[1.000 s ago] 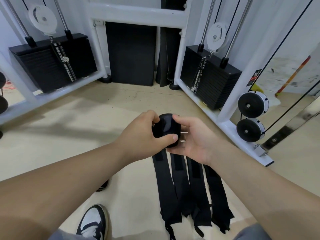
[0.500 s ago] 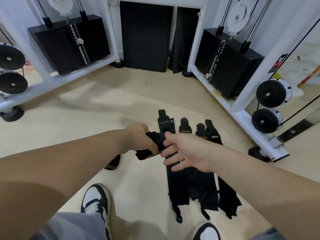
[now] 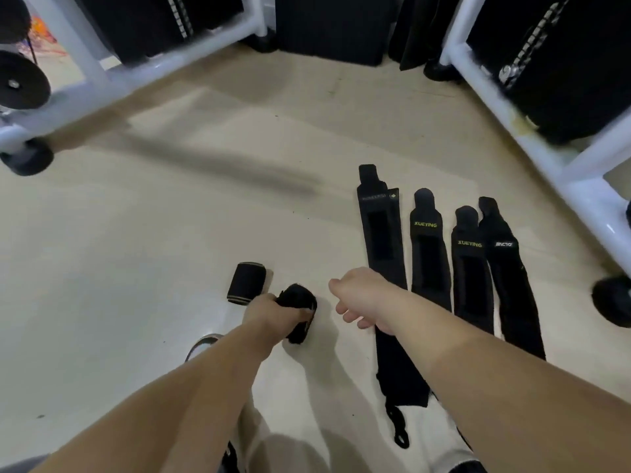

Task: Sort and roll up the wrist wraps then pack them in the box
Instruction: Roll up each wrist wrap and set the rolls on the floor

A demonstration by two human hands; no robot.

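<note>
Since half a second ago the two grips have parted and the view has tipped down: the left grip (image 3: 269, 315) has carried the rolled wrist wrap (image 3: 298, 302) low to the floor (image 3: 136, 268), while the right grip (image 3: 362, 298) has let go and drawn off to the right. Nearest, the left grip is closed tight round the roll, fingers curled over it, and the roll is at or just above the floor. The right grip hangs loosely curled and holds nothing. Just beyond and left of the held roll lies a finished roll (image 3: 246, 283), so setting this one beside it looks like the step in hand. Right of the right grip, four flat wraps lie side by side with their long axes running away from the person: a long wrap (image 3: 379, 233), nearest, passing under the right wrist, two XUEYING wraps (image 3: 428, 247) (image 3: 473, 268) and an outer wrap (image 3: 508, 278). The right grip is the nearer one for the next pick. Farther off stands a white machine frame (image 3: 563, 165). No box is in view.
</note>
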